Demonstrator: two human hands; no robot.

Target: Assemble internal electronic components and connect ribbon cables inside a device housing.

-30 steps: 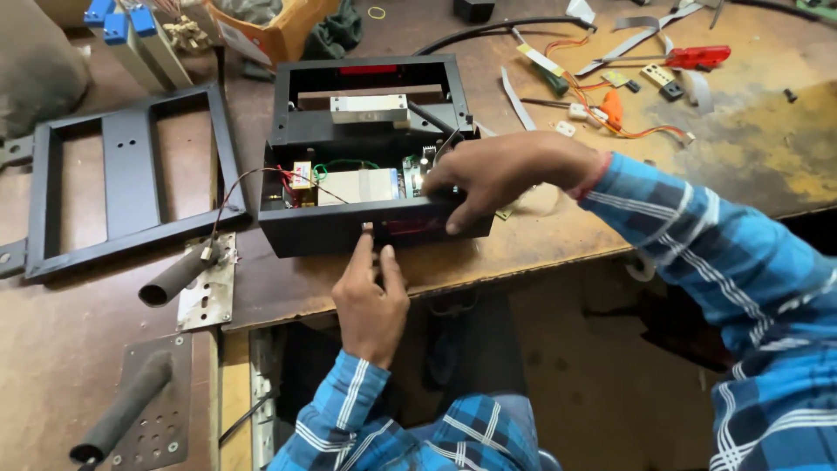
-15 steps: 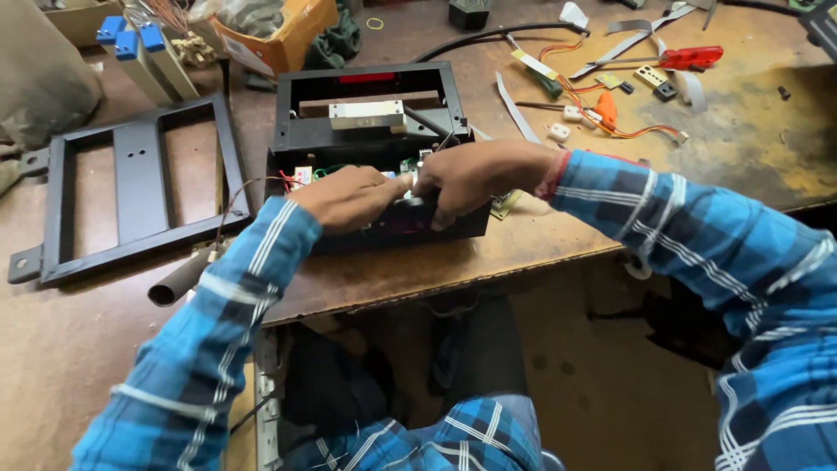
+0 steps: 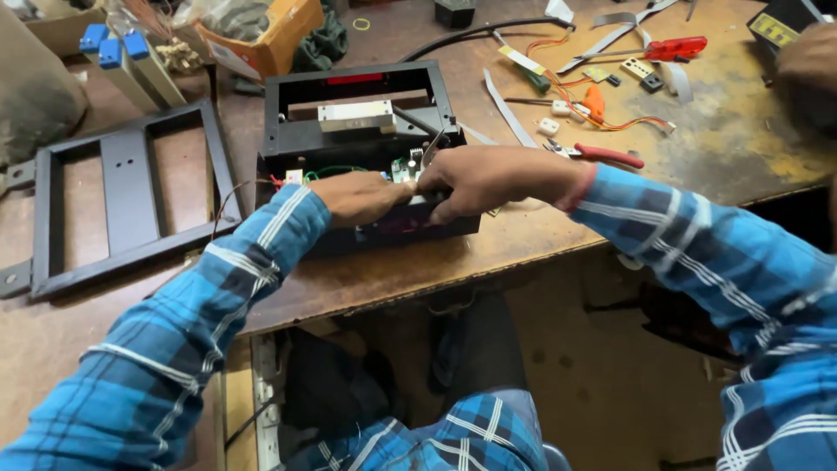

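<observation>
An open black box (image 3: 357,139) sits near the front edge of the wooden counter (image 3: 523,253), and both hands rest on its near side. The left hand (image 3: 357,196) lies curled over the box's front rim, while the right hand (image 3: 488,179) grips the same rim, fingers folded over the front panel. A black metal frame (image 3: 122,196) lies left of the box, red-handled pliers (image 3: 597,154) to its right.

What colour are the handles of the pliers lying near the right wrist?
Red, on the pliers; head view.

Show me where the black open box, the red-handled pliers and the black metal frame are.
black open box (image 3: 283,113): head view, left wall.
red-handled pliers (image 3: 610,156): head view, red handle.
black metal frame (image 3: 126,187): head view, middle bar.
</observation>
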